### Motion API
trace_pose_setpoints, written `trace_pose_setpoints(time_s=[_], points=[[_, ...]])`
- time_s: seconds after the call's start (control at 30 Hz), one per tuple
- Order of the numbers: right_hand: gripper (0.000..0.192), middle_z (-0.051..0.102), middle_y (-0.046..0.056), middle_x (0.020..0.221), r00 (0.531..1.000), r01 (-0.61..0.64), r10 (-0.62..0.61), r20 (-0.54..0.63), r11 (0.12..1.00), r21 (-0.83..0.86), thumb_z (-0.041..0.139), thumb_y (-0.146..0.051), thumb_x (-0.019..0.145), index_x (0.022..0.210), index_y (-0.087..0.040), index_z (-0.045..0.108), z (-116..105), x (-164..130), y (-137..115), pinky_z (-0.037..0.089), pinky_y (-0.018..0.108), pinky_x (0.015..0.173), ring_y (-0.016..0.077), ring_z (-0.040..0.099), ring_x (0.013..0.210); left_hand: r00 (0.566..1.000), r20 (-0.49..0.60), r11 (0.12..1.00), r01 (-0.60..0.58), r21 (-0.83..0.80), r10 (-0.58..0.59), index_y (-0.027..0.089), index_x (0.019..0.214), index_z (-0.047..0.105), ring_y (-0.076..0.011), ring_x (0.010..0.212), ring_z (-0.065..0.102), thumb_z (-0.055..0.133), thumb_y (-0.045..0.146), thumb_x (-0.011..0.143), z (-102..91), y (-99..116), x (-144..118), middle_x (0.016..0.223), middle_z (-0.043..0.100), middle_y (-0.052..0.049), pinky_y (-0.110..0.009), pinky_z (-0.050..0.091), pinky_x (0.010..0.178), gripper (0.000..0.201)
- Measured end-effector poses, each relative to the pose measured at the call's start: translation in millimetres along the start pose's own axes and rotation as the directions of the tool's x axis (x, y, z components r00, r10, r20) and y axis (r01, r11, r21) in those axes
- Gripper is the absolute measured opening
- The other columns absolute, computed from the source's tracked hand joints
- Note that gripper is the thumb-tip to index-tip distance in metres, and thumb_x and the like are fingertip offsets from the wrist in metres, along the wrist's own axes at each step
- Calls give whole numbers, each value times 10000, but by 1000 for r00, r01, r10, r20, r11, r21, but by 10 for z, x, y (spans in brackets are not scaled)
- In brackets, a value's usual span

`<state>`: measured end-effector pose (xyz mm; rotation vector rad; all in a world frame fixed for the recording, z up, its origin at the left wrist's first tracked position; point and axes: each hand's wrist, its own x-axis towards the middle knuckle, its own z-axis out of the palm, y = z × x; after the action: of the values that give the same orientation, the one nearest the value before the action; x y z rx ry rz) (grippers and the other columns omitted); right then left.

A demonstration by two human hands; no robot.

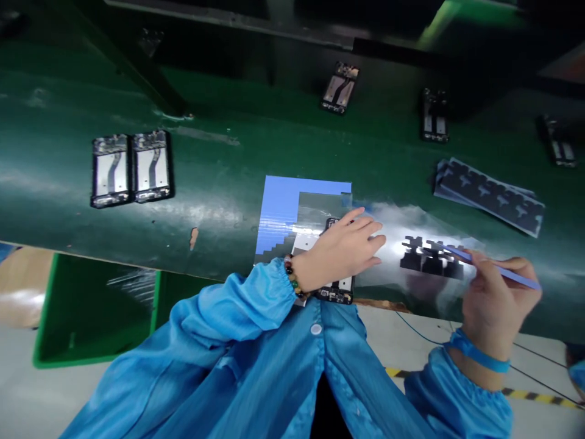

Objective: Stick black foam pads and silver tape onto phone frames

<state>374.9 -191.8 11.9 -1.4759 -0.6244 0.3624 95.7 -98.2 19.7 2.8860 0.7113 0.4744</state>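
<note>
As held, tool [498,268] pointing up-left.

Phone frame [337,291] (mostly under hand [343,251])

— How many phone frames lay on the green belt [219,171]?

— 6 were in view: 2 side by side at the left [131,167], 3 single ones along the far side [340,87], [434,114], [557,143], and 1 under the left hand [342,250].

— Sheets?

— 1 blue sheet [278,210], 1 stack of grey die-cut sheets [489,195], how many in it could not be told, and 1 cluster of dark die-cut pieces [427,256].

— Tools and hands?

— 1 blue stick [498,268] and 2 hands, counting the right hand [496,299].
</note>
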Motion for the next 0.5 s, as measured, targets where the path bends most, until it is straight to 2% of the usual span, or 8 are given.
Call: trace_pose_setpoints(time_s=[0.1, 0.2, 0.33, 0.5], points=[[392, 743, 17, 722, 997, -79, 78, -15, 986, -146, 1012, -262, 532, 658, -257, 640, -162, 88, 111, 605, 450, 963, 236, 775, 799, 999, 29, 999, -33, -16, 34, 135, 1303, 704, -295, 1333, 632, 742, 487, 1026, 56, 136, 96, 1428, 683, -140, -466, 377, 1285, 449], [375, 769, 49, 766, 989, -131, 140, 41, 975, -177, 994, -237, 550, 672, -238, 640, -192, 108, 153, 609, 413, 908, 243, 797, 838, 998, 54, 999, -22, -26, 23, 131, 1347, 687, -312, 1309, 630, 749, 559, 1005, 137, 287, 170, 1414, 671, -159, -466, 409, 1236, 551], [392, 778, 52, 778, 980, -150, 164, 116, 981, -121, 992, -223, 577, 695, -225, 619, -67, 86, 142, 596, 356, 907, 200, 782, 814, 998, 70, 1000, 0, -24, 1, 151, 1355, 689, -317, 1341, 612, 688, 593, 1034, 203, 347, 183, 1428, 660, -160, -487, 363, 1274, 546], [446, 716, -6, 656, 975, -206, 196, 108, 975, 89, 973, -213, 523, 672, -240, 552, 61, 160, 113, 594, 305, 833, 170, 751, 716, 998, 66, 999, 6, -41, -3, 150, 1340, 689, -312, 1337, 621, 671, 587, 1045, 208, 355, 189, 1429, 664, -154, -503, 337, 1308, 527]])
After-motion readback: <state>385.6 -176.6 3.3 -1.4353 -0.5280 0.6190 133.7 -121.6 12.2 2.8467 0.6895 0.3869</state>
